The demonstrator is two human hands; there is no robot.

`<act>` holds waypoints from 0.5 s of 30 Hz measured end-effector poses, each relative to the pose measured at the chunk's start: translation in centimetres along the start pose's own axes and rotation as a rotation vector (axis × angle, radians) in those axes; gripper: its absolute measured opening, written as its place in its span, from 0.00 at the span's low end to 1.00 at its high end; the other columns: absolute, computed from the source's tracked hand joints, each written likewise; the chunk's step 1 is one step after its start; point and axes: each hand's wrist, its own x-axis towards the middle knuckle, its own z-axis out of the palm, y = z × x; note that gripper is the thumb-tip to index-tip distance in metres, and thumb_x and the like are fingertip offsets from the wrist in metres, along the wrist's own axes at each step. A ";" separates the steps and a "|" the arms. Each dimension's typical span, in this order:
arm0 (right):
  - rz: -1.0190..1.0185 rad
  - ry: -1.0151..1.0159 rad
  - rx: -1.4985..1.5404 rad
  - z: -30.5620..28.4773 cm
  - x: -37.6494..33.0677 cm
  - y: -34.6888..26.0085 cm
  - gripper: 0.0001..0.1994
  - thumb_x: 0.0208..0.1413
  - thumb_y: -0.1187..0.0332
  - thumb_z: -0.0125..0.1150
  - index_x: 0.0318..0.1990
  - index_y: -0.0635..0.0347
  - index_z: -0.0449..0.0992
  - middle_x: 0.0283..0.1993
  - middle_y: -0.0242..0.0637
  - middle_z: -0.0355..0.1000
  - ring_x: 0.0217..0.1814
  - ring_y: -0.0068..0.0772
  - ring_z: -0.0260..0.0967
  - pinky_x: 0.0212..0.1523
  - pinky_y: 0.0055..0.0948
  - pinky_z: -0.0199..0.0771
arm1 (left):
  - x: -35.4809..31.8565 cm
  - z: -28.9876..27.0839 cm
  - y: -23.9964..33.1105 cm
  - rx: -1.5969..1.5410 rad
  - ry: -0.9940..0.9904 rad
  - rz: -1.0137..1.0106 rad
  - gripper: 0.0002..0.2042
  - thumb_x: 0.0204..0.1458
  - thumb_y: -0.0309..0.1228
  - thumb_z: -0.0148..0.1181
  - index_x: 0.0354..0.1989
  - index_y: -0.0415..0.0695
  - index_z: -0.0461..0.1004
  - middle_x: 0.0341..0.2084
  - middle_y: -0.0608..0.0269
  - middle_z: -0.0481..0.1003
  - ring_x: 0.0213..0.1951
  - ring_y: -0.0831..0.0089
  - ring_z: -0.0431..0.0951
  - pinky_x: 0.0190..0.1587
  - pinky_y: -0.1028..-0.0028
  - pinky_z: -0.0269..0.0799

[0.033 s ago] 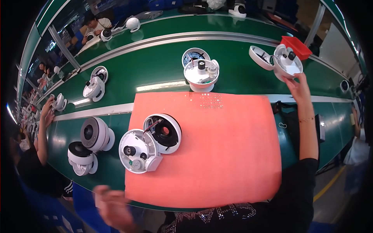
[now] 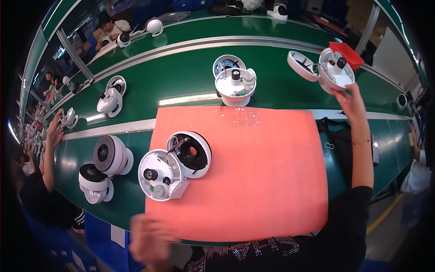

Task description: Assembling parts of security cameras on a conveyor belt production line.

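At the far right, my right hand grips the lower edge of an opened white camera housing. Its round white cover hangs beside it on wires. Motion blurs my left hand, which is over the near left edge of the orange mat; its fingers cannot be made out. Another opened camera rests on the mat's left part, with its black-lined cover joined by a dark red cable. Rows of tiny screws lie at the mat's far edge.
Two assembled white cameras stand left of the mat. Opened cameras sit on the green belt beyond. A red bin is behind the right-hand camera. A co-worker's hand touches a camera at far left.
My left hand has moved right, toward the mat's near left edge. The camera in my right hand has shifted slightly.
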 end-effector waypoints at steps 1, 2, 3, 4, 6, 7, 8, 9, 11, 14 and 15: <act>0.035 -0.083 -0.047 0.8 -1.3 -1.5 0.24 0.46 0.74 0.46 0.54 0.60 0.54 0.52 0.51 0.57 0.53 0.49 0.61 0.50 0.36 0.72 | 0.5 1.2 -3.7 -0.374 -0.029 -0.091 0.29 0.50 0.47 0.42 0.54 0.37 0.53 0.43 0.40 0.64 0.43 0.54 0.68 0.45 0.55 0.64; 0.064 -0.145 -0.126 2.9 -3.1 -2.3 0.25 0.48 0.73 0.44 0.57 0.60 0.53 0.51 0.49 0.60 0.48 0.46 0.67 0.47 0.33 0.74 | 2.5 3.3 -4.4 -0.189 -0.005 -0.474 0.34 0.50 0.53 0.37 0.59 0.40 0.49 0.51 0.37 0.58 0.52 0.48 0.63 0.51 0.53 0.59; 0.077 -0.216 -0.167 3.3 -4.2 -2.9 0.25 0.48 0.73 0.42 0.57 0.59 0.52 0.51 0.47 0.61 0.45 0.45 0.69 0.45 0.32 0.76 | 5.5 4.8 -5.8 -0.275 -0.101 -0.778 0.41 0.46 0.61 0.38 0.61 0.41 0.45 0.59 0.39 0.49 0.57 0.44 0.56 0.56 0.49 0.52; 0.096 -0.308 -0.195 4.1 -5.1 -3.2 0.26 0.48 0.73 0.41 0.58 0.59 0.50 0.51 0.45 0.62 0.41 0.45 0.71 0.42 0.31 0.77 | 7.0 5.7 -7.7 -0.489 -0.107 -0.832 0.41 0.47 0.62 0.36 0.62 0.44 0.43 0.60 0.41 0.47 0.59 0.48 0.53 0.57 0.50 0.52; 0.174 -0.358 -0.200 6.3 -8.0 -2.8 0.29 0.46 0.74 0.41 0.60 0.57 0.48 0.51 0.42 0.63 0.37 0.39 0.73 0.37 0.30 0.79 | 8.7 6.0 -11.9 -0.718 -0.112 -0.887 0.40 0.47 0.63 0.34 0.64 0.48 0.41 0.61 0.42 0.46 0.62 0.52 0.49 0.57 0.52 0.51; 0.224 -0.405 -0.215 6.6 -8.9 -2.4 0.30 0.45 0.74 0.41 0.61 0.57 0.47 0.50 0.41 0.64 0.38 0.37 0.73 0.37 0.31 0.79 | 9.0 6.1 -13.4 -0.918 -0.103 -0.895 0.39 0.47 0.63 0.35 0.63 0.49 0.45 0.60 0.44 0.47 0.60 0.52 0.53 0.58 0.52 0.50; 0.271 -0.445 -0.232 7.7 -10.1 -2.0 0.32 0.43 0.75 0.42 0.61 0.55 0.48 0.49 0.40 0.64 0.38 0.32 0.73 0.36 0.31 0.78 | 8.9 5.9 -14.3 -1.119 -0.091 -0.893 0.38 0.47 0.63 0.36 0.62 0.50 0.49 0.60 0.47 0.49 0.58 0.53 0.57 0.59 0.52 0.50; 0.328 -0.438 -0.264 8.1 -11.3 -1.5 0.33 0.42 0.75 0.43 0.61 0.55 0.48 0.48 0.39 0.65 0.40 0.29 0.72 0.37 0.31 0.78 | 8.1 5.7 -14.8 -1.108 -0.028 -0.880 0.38 0.47 0.63 0.35 0.62 0.49 0.50 0.60 0.47 0.49 0.58 0.53 0.57 0.59 0.52 0.50; 0.476 -0.573 -0.258 8.3 -12.4 -0.4 0.34 0.41 0.76 0.42 0.62 0.56 0.48 0.49 0.39 0.63 0.41 0.30 0.71 0.37 0.31 0.78 | 7.1 3.9 -14.9 -0.822 0.034 -0.847 0.40 0.47 0.65 0.32 0.61 0.45 0.50 0.58 0.46 0.54 0.57 0.52 0.57 0.58 0.53 0.52; 0.587 -0.565 -0.259 7.8 -14.3 1.1 0.34 0.41 0.78 0.41 0.62 0.56 0.46 0.50 0.43 0.62 0.41 0.32 0.71 0.37 0.31 0.78 | 5.6 3.9 -13.9 -1.008 -0.006 -0.734 0.37 0.48 0.55 0.37 0.60 0.38 0.49 0.56 0.46 0.57 0.56 0.55 0.60 0.57 0.57 0.56; 0.600 -0.538 -0.242 7.5 -14.8 1.5 0.35 0.41 0.79 0.41 0.63 0.55 0.44 0.51 0.44 0.61 0.44 0.35 0.70 0.38 0.33 0.78 | 4.9 3.5 -13.6 -0.938 -0.016 -0.675 0.34 0.48 0.49 0.38 0.60 0.38 0.49 0.56 0.46 0.57 0.56 0.56 0.61 0.57 0.57 0.56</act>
